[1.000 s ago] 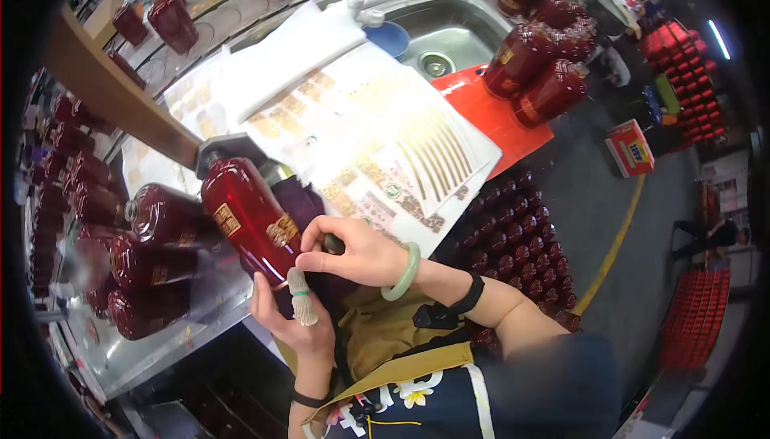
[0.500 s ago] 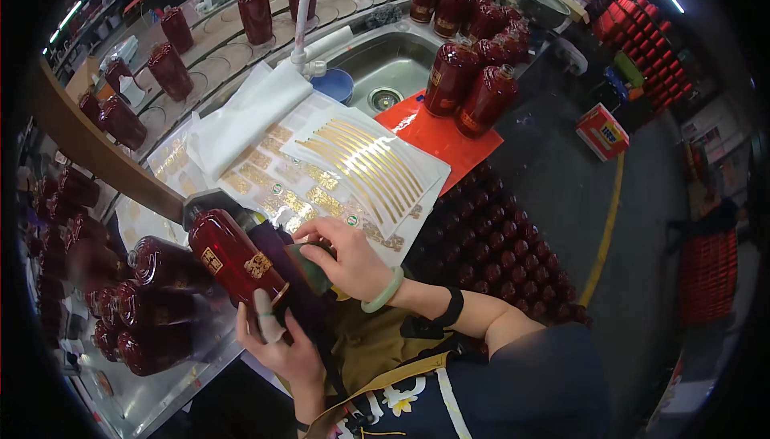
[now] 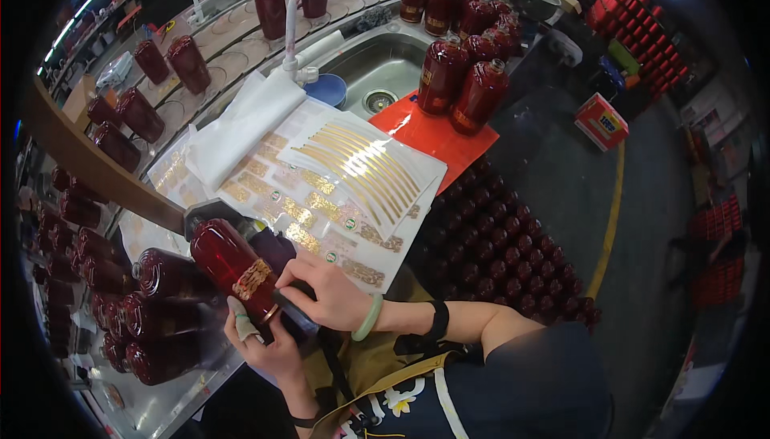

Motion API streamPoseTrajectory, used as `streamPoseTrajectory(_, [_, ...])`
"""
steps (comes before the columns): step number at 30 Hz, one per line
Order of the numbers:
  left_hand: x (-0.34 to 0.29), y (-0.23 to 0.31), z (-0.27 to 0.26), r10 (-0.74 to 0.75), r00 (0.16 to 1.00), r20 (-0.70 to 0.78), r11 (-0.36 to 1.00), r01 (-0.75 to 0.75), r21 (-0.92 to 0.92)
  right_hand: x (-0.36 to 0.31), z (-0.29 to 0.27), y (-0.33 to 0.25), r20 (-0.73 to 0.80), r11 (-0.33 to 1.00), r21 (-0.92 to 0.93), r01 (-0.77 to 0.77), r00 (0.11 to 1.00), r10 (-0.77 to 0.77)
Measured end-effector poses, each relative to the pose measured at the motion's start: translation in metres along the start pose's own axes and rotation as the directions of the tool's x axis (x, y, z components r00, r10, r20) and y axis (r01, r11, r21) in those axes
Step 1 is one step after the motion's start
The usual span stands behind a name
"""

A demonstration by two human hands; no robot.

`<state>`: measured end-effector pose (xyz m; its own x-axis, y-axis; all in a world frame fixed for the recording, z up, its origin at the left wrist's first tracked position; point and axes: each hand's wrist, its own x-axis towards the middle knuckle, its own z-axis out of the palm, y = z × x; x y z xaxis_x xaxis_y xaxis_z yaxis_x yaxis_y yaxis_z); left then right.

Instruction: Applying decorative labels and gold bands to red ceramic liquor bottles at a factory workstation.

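My left hand [image 3: 265,343] is wrapped round the lower end of a dark red glass bottle [image 3: 220,248], which lies tilted with its other end at a dark holder [image 3: 210,208]. Fingertip covers show on that hand. A gold ornamental decal [image 3: 253,279] runs across the bottle near the gripped end. Close beside the decal, my right hand [image 3: 325,291] has its fingers pinched together over a dark, flat thing, mostly hidden, whose kind I cannot make out. A dark cloth [image 3: 273,248] lies behind the bottle.
Sheets of gold decals [image 3: 321,206] cover the bench ahead. Beyond are a sink [image 3: 393,66] with a faucet [image 3: 290,30], and red bottles [image 3: 480,98] on a red sheet [image 3: 449,154]. More bottles [image 3: 168,311] crowd the left; a brown bar [image 3: 104,158] slants down there.
The bottle has been turned, so a wide gold decal now faces up. My right hand has moved down and left to the bottle's side. Bottles on the far conveyor have shifted right.
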<state>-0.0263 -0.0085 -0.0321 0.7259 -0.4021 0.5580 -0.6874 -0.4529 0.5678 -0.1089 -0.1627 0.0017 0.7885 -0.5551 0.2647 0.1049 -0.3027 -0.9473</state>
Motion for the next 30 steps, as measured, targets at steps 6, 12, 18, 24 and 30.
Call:
streamPoseTrajectory(6, [0.007, 0.019, 0.006, 0.040, 0.996, -0.080, 0.994, -0.031, 0.107, -0.001, -0.001, 0.006, -0.026, 1.000, 0.019, 0.006, 1.000, -0.006])
streamPoseTrajectory(12, [-0.006, -0.010, 0.003, -0.159, 0.984, 0.075, 0.982, 0.166, -0.093, -0.002, 0.000, 0.007, -0.004, 0.999, 0.034, 0.016, 1.000, -0.016])
streamPoseTrajectory(18, [0.010, 0.022, 0.001, 0.027, 0.997, -0.079, 0.999, -0.024, 0.041, -0.001, 0.002, 0.012, -0.026, 0.999, 0.047, -0.007, 1.000, 0.008])
streamPoseTrajectory(24, [-0.003, -0.016, -0.006, -0.035, 0.997, 0.062, 0.997, 0.039, -0.067, -0.001, 0.002, 0.010, -0.016, 0.998, 0.057, -0.020, 1.000, 0.021])
streamPoseTrajectory(30, [0.006, 0.011, 0.002, 0.090, 0.994, -0.059, 0.996, -0.090, 0.000, 0.000, 0.001, 0.020, -0.025, 0.996, 0.083, -0.039, 0.999, 0.041])
